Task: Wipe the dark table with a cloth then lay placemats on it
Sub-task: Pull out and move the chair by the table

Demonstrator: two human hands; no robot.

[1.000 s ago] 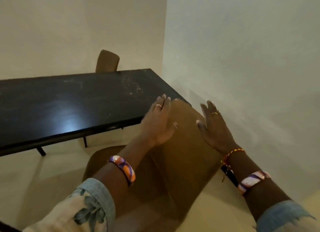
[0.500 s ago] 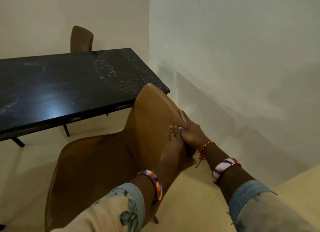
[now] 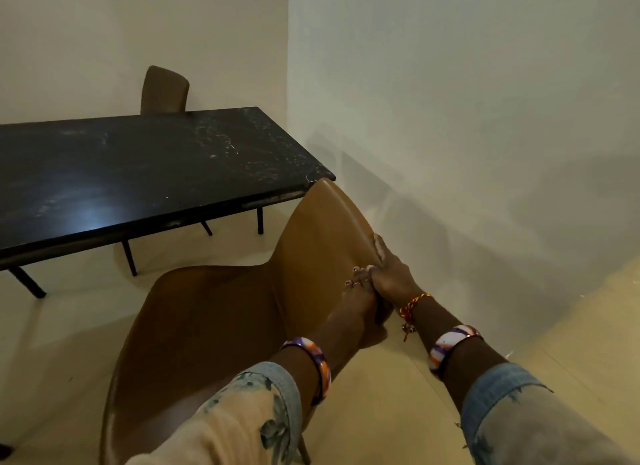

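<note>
Both hands, left hand (image 3: pixel 358 300) and right hand (image 3: pixel 389 274), are gripping the brown chair (image 3: pixel 242 326) backrest at frame centre, and should be drawing it evenly clear of the dark table (image 3: pixel 138 166).

The dark table (image 3: pixel 138 173) stands by the wall, its glossy top scuffed.

We see a plain dining corner of a home: a long dark marble-look table on thin black legs (image 3: pixel 145 166) stands against bare cream walls (image 3: pixel 450 100), with tan leather-look shell chairs (image 3: pixel 221 326) on either side over a pale smooth floor (image 3: pixel 398 395).
</note>
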